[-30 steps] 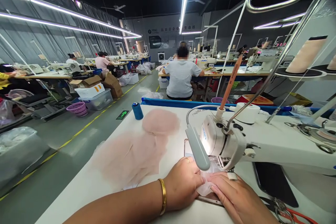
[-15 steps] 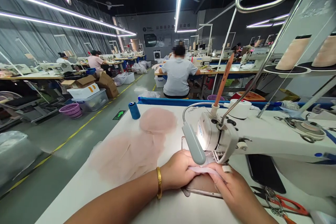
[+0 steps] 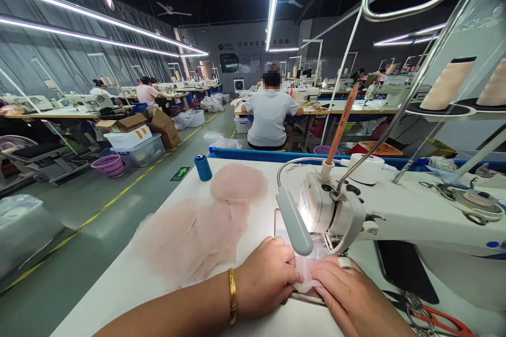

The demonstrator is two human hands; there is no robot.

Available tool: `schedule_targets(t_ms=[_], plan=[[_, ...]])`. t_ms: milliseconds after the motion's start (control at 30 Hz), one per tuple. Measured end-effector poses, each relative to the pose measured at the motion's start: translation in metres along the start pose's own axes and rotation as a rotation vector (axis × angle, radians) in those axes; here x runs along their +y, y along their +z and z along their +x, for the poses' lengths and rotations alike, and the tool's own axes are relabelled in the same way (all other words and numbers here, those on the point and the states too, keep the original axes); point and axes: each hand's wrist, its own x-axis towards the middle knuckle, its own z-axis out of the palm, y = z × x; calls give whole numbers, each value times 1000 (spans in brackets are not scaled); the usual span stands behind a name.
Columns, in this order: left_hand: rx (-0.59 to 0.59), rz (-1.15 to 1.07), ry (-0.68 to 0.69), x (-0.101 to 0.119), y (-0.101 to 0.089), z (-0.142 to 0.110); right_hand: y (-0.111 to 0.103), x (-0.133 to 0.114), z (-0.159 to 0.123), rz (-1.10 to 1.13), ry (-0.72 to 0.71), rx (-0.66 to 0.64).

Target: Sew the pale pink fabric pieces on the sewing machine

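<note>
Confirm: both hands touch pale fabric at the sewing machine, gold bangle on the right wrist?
Wrong wrist: the head view shows the gold bangle on the left. The left hand and right hand do touch pale fabric at the sewing machine.

I see passable tabletop (image 3: 260,221) left of the sewing machine head (image 3: 314,197), past the gooseneck lamp (image 3: 294,224) obstructing its left flank.

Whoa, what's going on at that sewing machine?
Someone's left hand and right hand are touching a thin, pale pink piece of cloth at the front of a white sewing machine, near its long grey lamp. Part of the cloth shows between the hands. More sheer, dusty-pink cloth pieces lie spread on the white table to the left, near a blue spool of thread.
</note>
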Motion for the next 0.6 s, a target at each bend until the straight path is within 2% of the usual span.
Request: schedule_targets(t_ms=[200, 367, 433, 500, 600], plan=[[86, 53, -15, -6, 3, 4, 2, 2, 4, -36, 29, -3], [158, 86, 37, -8, 6, 4, 3, 2, 2, -184, -95, 91], [137, 89, 107, -8, 7, 2, 4, 3, -1, -215, -116, 109], [82, 95, 173, -9, 8, 1, 5, 4, -4, -210, -103, 73], [52, 116, 200, -10, 9, 1, 6, 6, -7, -199, -92, 32]])
